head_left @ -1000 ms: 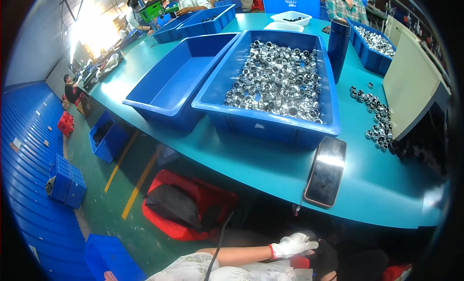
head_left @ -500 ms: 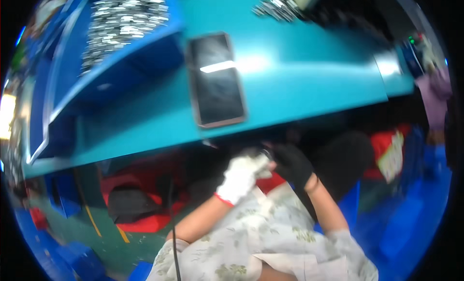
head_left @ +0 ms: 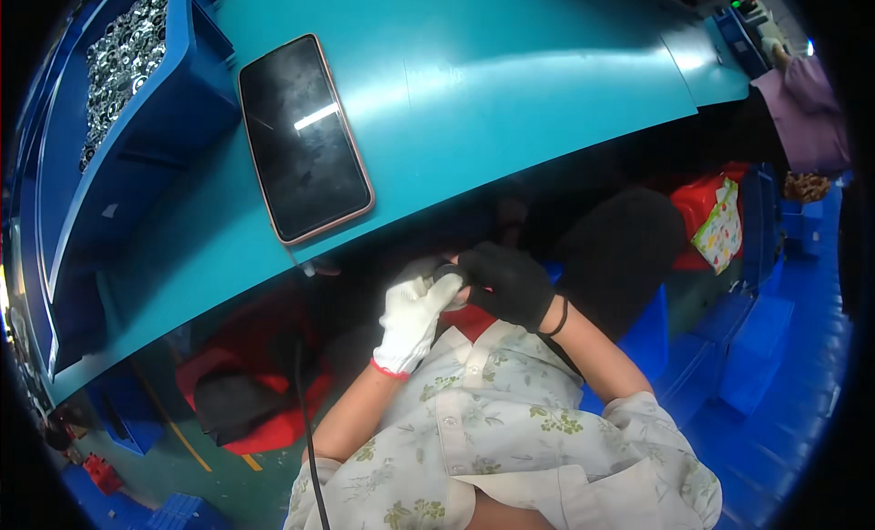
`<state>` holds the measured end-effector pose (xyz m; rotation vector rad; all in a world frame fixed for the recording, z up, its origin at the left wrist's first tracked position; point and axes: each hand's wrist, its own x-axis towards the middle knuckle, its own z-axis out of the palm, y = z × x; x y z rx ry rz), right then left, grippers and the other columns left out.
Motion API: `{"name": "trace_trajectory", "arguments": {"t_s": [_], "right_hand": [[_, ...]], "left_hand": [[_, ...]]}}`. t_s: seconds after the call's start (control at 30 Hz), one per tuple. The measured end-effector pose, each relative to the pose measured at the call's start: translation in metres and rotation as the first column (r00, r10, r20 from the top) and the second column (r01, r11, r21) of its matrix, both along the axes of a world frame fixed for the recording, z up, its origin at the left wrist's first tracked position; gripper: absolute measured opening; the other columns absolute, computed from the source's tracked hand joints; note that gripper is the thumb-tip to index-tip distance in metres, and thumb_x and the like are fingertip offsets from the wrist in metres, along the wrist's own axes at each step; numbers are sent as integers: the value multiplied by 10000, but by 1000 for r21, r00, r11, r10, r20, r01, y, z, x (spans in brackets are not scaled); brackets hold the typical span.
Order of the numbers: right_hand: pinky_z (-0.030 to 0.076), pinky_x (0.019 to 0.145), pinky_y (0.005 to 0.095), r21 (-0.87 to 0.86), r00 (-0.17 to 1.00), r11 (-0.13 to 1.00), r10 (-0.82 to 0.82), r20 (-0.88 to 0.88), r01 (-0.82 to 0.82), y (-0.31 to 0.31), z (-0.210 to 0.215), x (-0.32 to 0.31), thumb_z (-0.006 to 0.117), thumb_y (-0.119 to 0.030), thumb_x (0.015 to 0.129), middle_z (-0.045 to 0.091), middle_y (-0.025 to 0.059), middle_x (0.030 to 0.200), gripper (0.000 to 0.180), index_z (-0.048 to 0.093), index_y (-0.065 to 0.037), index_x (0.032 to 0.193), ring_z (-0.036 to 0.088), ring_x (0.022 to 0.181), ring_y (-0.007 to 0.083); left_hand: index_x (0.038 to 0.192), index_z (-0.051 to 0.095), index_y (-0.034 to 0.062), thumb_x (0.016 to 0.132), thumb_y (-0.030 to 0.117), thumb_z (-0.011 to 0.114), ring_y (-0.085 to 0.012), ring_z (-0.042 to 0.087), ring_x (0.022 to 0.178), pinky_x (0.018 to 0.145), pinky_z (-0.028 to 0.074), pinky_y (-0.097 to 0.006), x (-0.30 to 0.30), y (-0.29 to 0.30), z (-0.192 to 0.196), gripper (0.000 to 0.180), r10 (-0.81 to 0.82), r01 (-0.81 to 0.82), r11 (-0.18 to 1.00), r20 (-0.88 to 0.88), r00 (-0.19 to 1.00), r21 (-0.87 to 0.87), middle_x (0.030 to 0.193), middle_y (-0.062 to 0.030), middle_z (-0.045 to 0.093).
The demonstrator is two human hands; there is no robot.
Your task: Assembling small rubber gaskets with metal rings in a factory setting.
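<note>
My left hand (head_left: 412, 309), in a white knitted glove with a red cuff, is raised in front of my body just below the table edge. Its thumb and fingers are pinched together. Against it, my right hand (head_left: 509, 286) in a black glove has its fingers curled, bare fingertips showing. The two hands meet, and something small and dark sits between their fingertips, too hidden to name. Beyond them on the teal table (head_left: 510, 111) lies a phone (head_left: 305, 143) with a dark screen and a pinkish rim, touched by neither hand.
A blue bin (head_left: 146, 156) of small shiny metal parts stands at the left on the table. Red stool seats (head_left: 697, 206) and blue crates (head_left: 756, 348) are around below. A black cable (head_left: 305, 430) hangs by my left arm. Someone in a purple sleeve (head_left: 807, 111) is at the far right.
My view has turned, so the phone and the bin sit further left in the picture. Both hands stay together, and the picture is sharper now.
</note>
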<state>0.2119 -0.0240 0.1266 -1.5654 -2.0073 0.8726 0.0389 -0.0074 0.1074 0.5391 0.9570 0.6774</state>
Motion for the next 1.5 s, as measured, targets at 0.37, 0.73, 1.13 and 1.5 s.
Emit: {"name": "trace_trajectory", "arguments": {"t_s": [0.37, 0.73, 1.13, 1.5], "right_hand": [[487, 771, 338, -379, 919, 925, -125, -374, -29, 6, -2, 12, 661, -184, 833, 638, 167, 985, 348, 606, -14, 1133, 626, 883, 257], [505, 707, 329, -135, 962, 987, -114, -247, 83, -3, -2, -5, 632, -232, 869, 663, 121, 939, 246, 654, -43, 1025, 648, 795, 253], [489, 695, 332, -401, 838, 911, -295, -459, 101, 0, -19, -4, 664, -240, 853, 621, 110, 856, 247, 655, -53, 1015, 624, 769, 227], [496, 833, 341, -297, 917, 955, -114, -381, -5, -6, -11, 4, 725, -245, 783, 573, 110, 1086, 503, 553, -86, 1229, 609, 969, 235]], "left_hand": [[1180, 518, -88, 858, -15, 583, -206, 648, 852, 769, 577, -336, -7, 1, -2, 337, 99, -98, 995, 46, 994, -28, 1042, -168, 622], [1232, 476, -93, 792, -52, 641, -144, 636, 888, 808, 527, -269, -3, -5, 5, 472, -75, 130, 964, -228, 971, 234, 1076, -129, 632], [1245, 456, -104, 815, -45, 607, -125, 624, 812, 733, 520, -275, -6, 6, 18, 460, -179, 198, 970, -140, 974, 138, 1004, -128, 652], [1000, 552, -149, 902, 53, 561, -209, 661, 797, 769, 561, -309, -8, 3, 18, 225, 161, -103, 963, 221, 962, -250, 930, -142, 615]]}}
